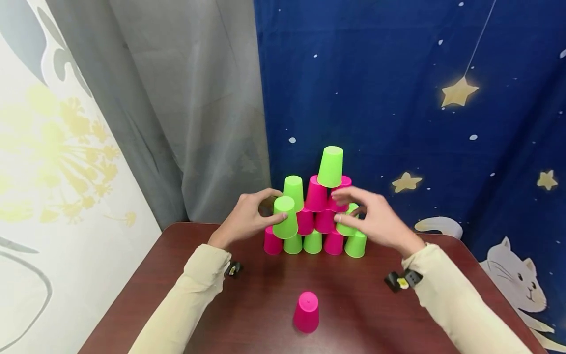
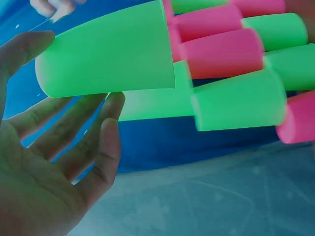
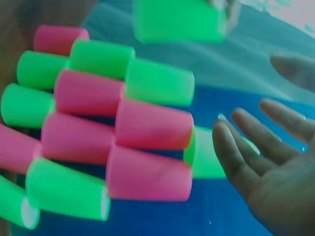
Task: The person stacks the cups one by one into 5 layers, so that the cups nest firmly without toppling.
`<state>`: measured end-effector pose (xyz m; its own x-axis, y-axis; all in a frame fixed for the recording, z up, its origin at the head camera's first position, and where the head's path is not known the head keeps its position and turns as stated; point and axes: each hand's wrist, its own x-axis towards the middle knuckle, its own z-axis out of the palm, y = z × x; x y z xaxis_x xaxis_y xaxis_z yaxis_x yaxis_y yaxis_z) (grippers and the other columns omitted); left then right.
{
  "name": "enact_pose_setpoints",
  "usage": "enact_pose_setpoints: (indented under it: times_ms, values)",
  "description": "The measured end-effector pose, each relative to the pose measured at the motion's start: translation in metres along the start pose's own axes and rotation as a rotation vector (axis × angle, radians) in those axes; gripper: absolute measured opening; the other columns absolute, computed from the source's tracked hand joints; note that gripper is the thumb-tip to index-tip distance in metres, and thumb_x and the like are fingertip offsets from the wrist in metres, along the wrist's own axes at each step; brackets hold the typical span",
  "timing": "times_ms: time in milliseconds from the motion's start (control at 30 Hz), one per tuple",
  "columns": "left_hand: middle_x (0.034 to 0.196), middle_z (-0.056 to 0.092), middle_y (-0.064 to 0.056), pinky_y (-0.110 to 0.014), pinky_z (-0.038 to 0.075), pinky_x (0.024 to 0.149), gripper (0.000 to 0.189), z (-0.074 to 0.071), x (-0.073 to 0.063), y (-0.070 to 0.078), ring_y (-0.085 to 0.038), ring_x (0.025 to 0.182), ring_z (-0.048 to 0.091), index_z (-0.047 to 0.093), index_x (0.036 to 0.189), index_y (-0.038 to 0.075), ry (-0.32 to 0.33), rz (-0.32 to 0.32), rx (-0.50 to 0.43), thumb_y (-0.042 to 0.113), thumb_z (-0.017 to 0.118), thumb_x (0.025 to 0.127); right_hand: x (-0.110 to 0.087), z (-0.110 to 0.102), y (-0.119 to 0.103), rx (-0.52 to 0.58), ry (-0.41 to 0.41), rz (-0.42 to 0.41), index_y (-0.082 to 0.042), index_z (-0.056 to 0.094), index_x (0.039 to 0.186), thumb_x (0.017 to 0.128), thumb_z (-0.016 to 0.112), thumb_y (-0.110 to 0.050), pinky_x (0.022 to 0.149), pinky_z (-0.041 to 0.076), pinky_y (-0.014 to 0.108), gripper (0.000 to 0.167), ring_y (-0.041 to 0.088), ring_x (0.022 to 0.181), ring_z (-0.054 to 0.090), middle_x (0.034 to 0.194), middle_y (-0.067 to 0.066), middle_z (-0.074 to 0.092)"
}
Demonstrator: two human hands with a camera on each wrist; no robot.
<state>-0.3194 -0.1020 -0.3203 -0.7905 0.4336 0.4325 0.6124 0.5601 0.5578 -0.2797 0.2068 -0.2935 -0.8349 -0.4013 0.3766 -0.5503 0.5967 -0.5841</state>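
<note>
My left hand [image 1: 249,216] holds a green cup [image 1: 285,217] between thumb and fingers, in front of the left side of a cup pyramid. The held cup is mouth down, its wider rim away from the palm in the left wrist view. Several pink and green cups are stacked mouth down in rows, with one green cup [image 1: 330,166] highest, over two pink ones. At the pyramid's right side is my right hand [image 1: 376,219], its fingers extended and nothing in its grasp. It overlaps a green cup [image 1: 347,221] of the second row in the head view.
A single pink cup [image 1: 307,312] stands mouth down on the dark red-brown table [image 1: 261,309], nearer to me than the pyramid. Close behind the stack hang a blue starry curtain [image 1: 371,98] and a grey curtain [image 1: 212,123]. A white patterned panel [image 1: 57,196] is at the left.
</note>
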Motion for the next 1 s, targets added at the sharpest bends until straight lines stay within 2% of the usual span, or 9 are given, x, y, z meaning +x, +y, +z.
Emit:
enact_pose_setpoints:
  times_ms: [133,233,300,433,600,767,1000]
  values:
    - [0.097,0.075,0.002,-0.026,0.059,0.072,0.04,-0.012,0.012,0.009,-0.009,0.079,0.071,0.066,0.121,0.019,0.03,0.014,-0.024,0.034,0.079,0.086,-0.021,0.025,-0.001,-0.018,-0.116,-0.082,-0.019,0.063,0.131,0.086,0.08,-0.024,0.085,0.059,0.032,0.048,0.012,0.107,0.067,0.124,-0.004,0.07]
    - [0.098,0.075,0.002,-0.029,0.06,0.074,0.039,-0.02,0.023,0.016,-0.01,0.083,0.072,0.066,0.12,0.02,0.046,0.015,-0.023,0.036,0.078,0.086,-0.035,0.045,0.001,-0.086,-0.218,-0.119,-0.019,0.062,0.132,0.086,0.079,-0.027,0.091,0.057,0.034,0.05,0.011,0.11,0.065,0.128,-0.006,0.068]
    - [0.098,0.076,0.001,-0.031,0.059,0.076,0.039,-0.023,0.031,0.021,-0.011,0.084,0.072,0.066,0.12,0.02,0.051,0.016,-0.021,0.037,0.077,0.087,-0.044,0.059,0.004,-0.138,-0.275,-0.12,-0.02,0.062,0.133,0.086,0.079,-0.031,0.097,0.055,0.037,0.052,0.012,0.114,0.063,0.13,-0.007,0.066]
    - [0.099,0.075,-0.001,-0.034,0.058,0.079,0.04,-0.026,0.047,0.028,-0.013,0.087,0.072,0.066,0.121,0.019,0.062,0.011,-0.012,0.038,0.076,0.088,-0.057,0.083,0.016,-0.174,-0.355,-0.095,-0.018,0.061,0.134,0.085,0.079,-0.033,0.102,0.053,0.04,0.054,0.015,0.121,0.061,0.131,-0.005,0.065]
    - [0.104,0.076,-0.004,-0.038,0.057,0.084,0.043,-0.024,0.064,0.031,-0.017,0.095,0.072,0.065,0.123,0.016,0.114,-0.026,-0.01,0.039,0.074,0.089,-0.068,0.106,0.029,-0.166,-0.387,-0.069,-0.016,0.061,0.134,0.084,0.08,-0.036,0.102,0.053,0.039,0.056,0.014,0.12,0.061,0.13,-0.005,0.065]
    - [0.111,0.074,-0.006,-0.041,0.057,0.088,0.046,-0.023,0.079,0.032,-0.02,0.101,0.07,0.064,0.127,0.015,0.163,-0.059,-0.022,0.04,0.074,0.089,-0.074,0.122,0.036,-0.138,-0.378,-0.05,-0.017,0.061,0.134,0.084,0.08,-0.036,0.104,0.052,0.038,0.057,0.015,0.123,0.06,0.131,-0.005,0.064]
    - [0.12,0.071,-0.009,-0.039,0.056,0.089,0.052,-0.015,0.1,0.035,-0.021,0.107,0.067,0.058,0.137,0.015,0.156,-0.089,-0.01,0.042,0.068,0.093,-0.078,0.14,0.036,-0.1,-0.352,-0.065,-0.015,0.062,0.131,0.083,0.08,-0.032,0.098,0.053,0.03,0.054,0.013,0.118,0.061,0.129,-0.004,0.066]
